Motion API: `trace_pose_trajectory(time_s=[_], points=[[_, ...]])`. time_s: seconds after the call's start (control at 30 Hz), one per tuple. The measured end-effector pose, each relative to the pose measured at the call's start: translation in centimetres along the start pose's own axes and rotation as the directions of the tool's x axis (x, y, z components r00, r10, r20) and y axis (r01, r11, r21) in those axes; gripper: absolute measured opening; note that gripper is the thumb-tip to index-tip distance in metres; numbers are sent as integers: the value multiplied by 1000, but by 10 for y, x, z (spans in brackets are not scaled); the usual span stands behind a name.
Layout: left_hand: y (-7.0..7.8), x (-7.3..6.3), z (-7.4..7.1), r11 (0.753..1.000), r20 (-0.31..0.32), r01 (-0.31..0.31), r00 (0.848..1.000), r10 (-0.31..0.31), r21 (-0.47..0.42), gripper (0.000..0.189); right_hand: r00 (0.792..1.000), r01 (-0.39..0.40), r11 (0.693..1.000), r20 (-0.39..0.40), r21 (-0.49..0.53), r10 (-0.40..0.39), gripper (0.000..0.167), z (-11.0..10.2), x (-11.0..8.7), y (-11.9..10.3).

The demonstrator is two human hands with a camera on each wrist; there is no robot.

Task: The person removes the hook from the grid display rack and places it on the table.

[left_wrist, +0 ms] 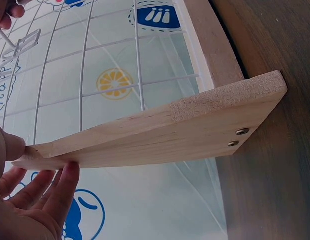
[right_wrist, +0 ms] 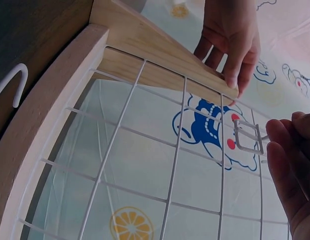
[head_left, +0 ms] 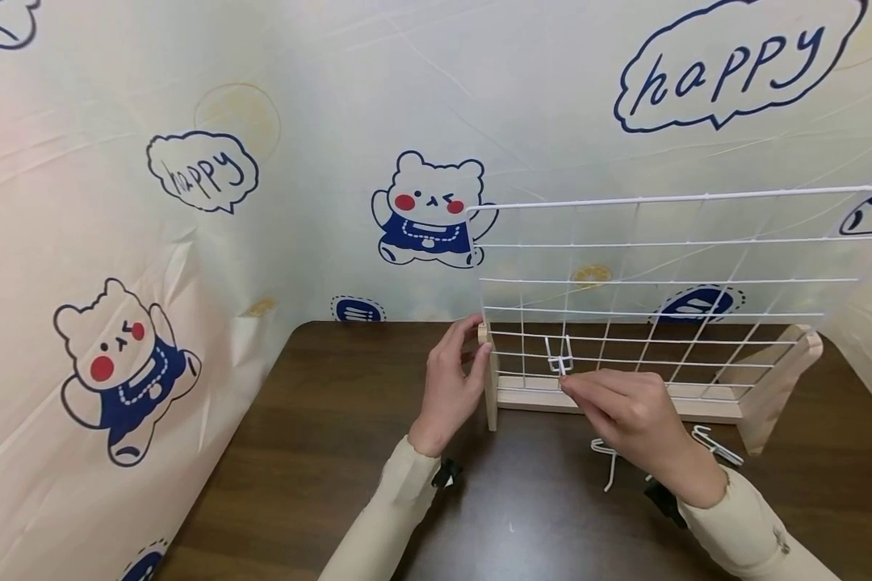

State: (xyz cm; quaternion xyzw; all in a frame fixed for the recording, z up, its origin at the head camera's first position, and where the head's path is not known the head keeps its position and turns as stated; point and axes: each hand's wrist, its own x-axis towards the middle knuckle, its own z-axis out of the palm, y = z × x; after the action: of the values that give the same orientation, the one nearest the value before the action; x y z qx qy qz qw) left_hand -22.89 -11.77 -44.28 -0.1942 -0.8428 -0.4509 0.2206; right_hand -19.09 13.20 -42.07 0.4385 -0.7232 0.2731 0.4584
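Observation:
A white wire grid rack stands on a wooden base with wooden side panels. My left hand grips the upper end of the left side panel, thumb on one face and fingers on the other. My right hand pinches the stem of a white wire hook between thumb and fingertips. In the right wrist view the hook's squared end is at the grid wires; whether it is latched on them I cannot tell.
Loose white hooks lie on the dark wooden table in front of the rack, one hook left of my right wrist and another hook beyond it. A printed cloth hangs behind and at the left.

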Motion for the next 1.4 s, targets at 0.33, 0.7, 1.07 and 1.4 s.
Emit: trace_pose_trajectory(time_s=[0.33, 0.7, 1.07, 1.4], points=[[0, 0, 1, 1000, -9, -14, 1000, 14, 0, 38, 1000, -9, 1000, 10, 0, 9, 40, 0, -6, 0], [-1, 0, 1, 1000, -16, -26, 1000, 26, 5, 38, 999, 2, 1000, 34, 0, -2, 41, 1, -18, -3], [-1, 0, 1, 1000, -1, -7, 1000, 7, -8, 38, 1000, 18, 1000, 1, -15, -18, 43, 4, -25, -1], [-1, 0, 0, 1000, -12, -23, 1000, 23, 2, 37, 1000, 23, 1000, 7, -8, -23, 43, 5, -26, -1]])
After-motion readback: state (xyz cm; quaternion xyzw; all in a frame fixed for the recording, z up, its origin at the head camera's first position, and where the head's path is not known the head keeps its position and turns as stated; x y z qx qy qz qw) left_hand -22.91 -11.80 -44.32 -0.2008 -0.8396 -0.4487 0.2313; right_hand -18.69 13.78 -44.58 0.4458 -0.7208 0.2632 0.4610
